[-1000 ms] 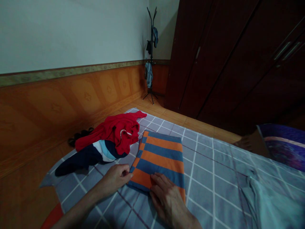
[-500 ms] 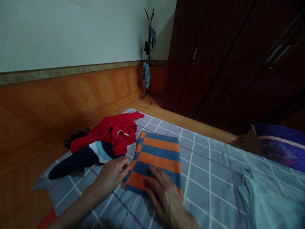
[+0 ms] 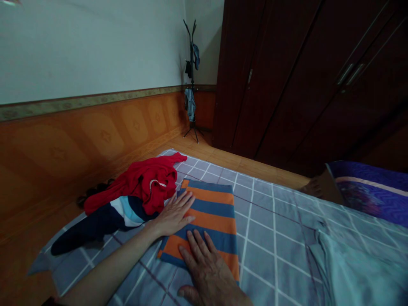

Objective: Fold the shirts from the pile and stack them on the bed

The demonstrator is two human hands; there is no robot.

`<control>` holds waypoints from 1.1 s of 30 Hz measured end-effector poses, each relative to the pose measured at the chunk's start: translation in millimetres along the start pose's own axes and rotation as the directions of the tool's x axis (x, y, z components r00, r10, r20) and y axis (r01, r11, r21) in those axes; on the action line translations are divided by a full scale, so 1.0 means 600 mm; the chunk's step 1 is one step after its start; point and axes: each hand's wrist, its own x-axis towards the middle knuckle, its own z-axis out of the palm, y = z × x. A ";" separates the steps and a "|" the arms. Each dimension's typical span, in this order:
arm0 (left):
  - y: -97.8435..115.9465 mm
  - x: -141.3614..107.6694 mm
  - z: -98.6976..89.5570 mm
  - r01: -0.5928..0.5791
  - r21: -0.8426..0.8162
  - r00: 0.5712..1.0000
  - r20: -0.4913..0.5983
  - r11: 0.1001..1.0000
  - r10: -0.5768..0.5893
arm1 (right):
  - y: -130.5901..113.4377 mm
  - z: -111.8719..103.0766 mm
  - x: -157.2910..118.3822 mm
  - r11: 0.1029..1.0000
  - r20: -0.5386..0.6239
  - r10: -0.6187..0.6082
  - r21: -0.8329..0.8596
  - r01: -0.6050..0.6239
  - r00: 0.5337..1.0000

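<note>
Watching from the left, you've got dark sandals on the wooden floor by the panelled wall, then a navy-and-white garment lying on the grey checked sheet, with a red garment heaped over part of it. Your left hand comes in from the lower left, open and flat, palm down, fingers spread across the upper left of a folded orange-and-blue striped cloth, right beside the red heap. That cloth sits squarely on the sheet, and your right hand rests on its lower edge, also open, fingers splayed, pressing nothing into a grip. Behind them, a black coat stand carries blue and dark clothes on its hooks, and the dark wooden wardrobe stands with its doors shut, contents hidden. Over on the far right, a pale teal cloth lies on the sheet, below a purple patterned cloth
</note>
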 end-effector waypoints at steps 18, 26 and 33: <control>0.032 0.179 -0.006 -0.029 0.058 0.999 -0.044 0.998 0.032 | 0.021 0.013 -0.002 0.979 -0.101 -0.119 -0.179 0.099 0.988; 0.141 0.158 0.031 -0.461 -0.065 0.887 -0.011 0.885 0.461 | 0.040 0.048 0.009 0.912 -0.241 -0.213 -0.398 0.104 0.947; 0.036 0.165 0.026 -0.191 -0.001 0.979 -0.072 0.982 0.190 | 0.040 0.048 0.010 0.883 -0.308 -0.250 -0.461 0.086 0.918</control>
